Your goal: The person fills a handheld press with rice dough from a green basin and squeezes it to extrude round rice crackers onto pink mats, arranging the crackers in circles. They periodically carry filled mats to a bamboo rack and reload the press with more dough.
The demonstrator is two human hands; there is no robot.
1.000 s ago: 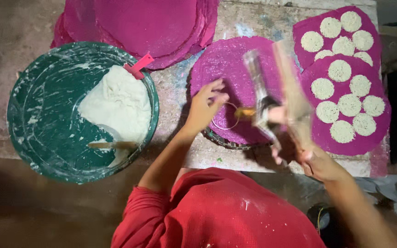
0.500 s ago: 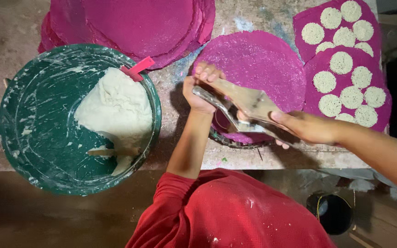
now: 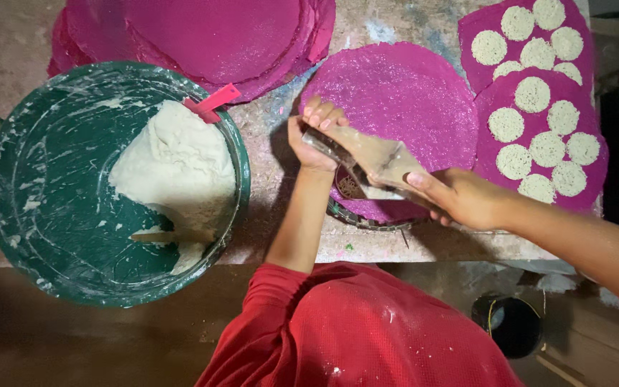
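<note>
Red mesh-knit shirt, long sleeves.
L sleeve [image 3: 281, 301] pushed up past the elbow; white flecks on fabric; forearms bare.

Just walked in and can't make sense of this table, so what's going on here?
A person in a red top works over a round magenta sheet. The left hand grips a small metal ring mould at the sheet's near edge, while the right hand holds a flat scraper across it. A green basin of white paste sits to the left. Other magenta sheets on the right carry rows of white discs.
</note>
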